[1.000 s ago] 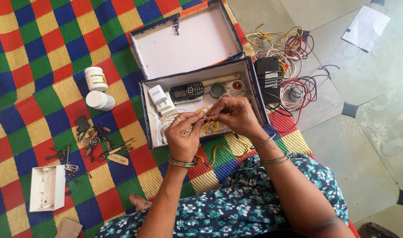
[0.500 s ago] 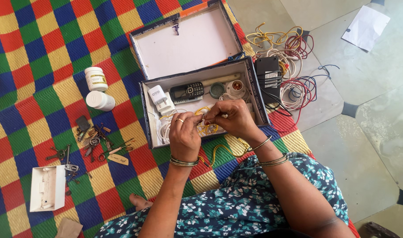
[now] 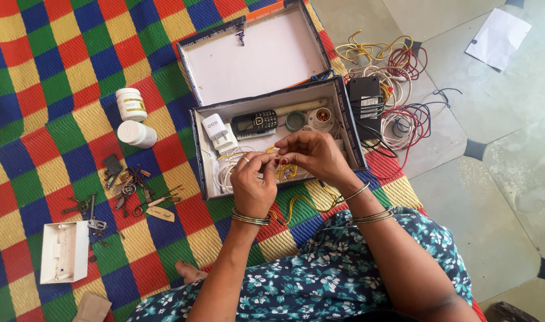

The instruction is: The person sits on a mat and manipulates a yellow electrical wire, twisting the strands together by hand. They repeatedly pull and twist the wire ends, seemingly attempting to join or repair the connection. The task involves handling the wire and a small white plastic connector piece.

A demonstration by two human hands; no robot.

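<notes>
Seen from above, a seated person's two hands meet over the near edge of an open cardboard box (image 3: pixel 350 128). The left hand (image 3: pixel 253 183) and right hand (image 3: pixel 311 154) are both pinched closed, fingertips almost touching, on a thin yellow wire (image 3: pixel 284 172) drawn between them. The wire trails down from the hands towards 6 o'clock and loops across the checked woven mat (image 3: pixel 57 71) just in front of the floral dress. Compared with half a second ago, the hands sit in nearly the same place, the pinch unchanged, with the fingertips drawn slightly closer together.

Inside the box, at 12 o'clock from the hands, lie a small keypad phone (image 3: pixel 255 123), a white plug adapter (image 3: pixel 218 131) at 10 o'clock, a round green lid (image 3: pixel 295 120) and a white lamp holder (image 3: pixel 321 118) at 1 o'clock. The box's lid (image 3: pixel 257 53) lies open farther out at 12 o'clock.

At 2 o'clock, off the mat, a black power adapter (image 3: pixel 365 101) rests beside a tangle of red, white and yellow cables (image 3: pixel 397 71). At 9 o'clock stand two white jars (image 3: pixel 134 118), and nearer, at 8 o'clock, a scatter of small metal tools and keys (image 3: pixel 126 188). A white rectangular casing (image 3: pixel 65 251) lies well apart at 8 o'clock.
</notes>
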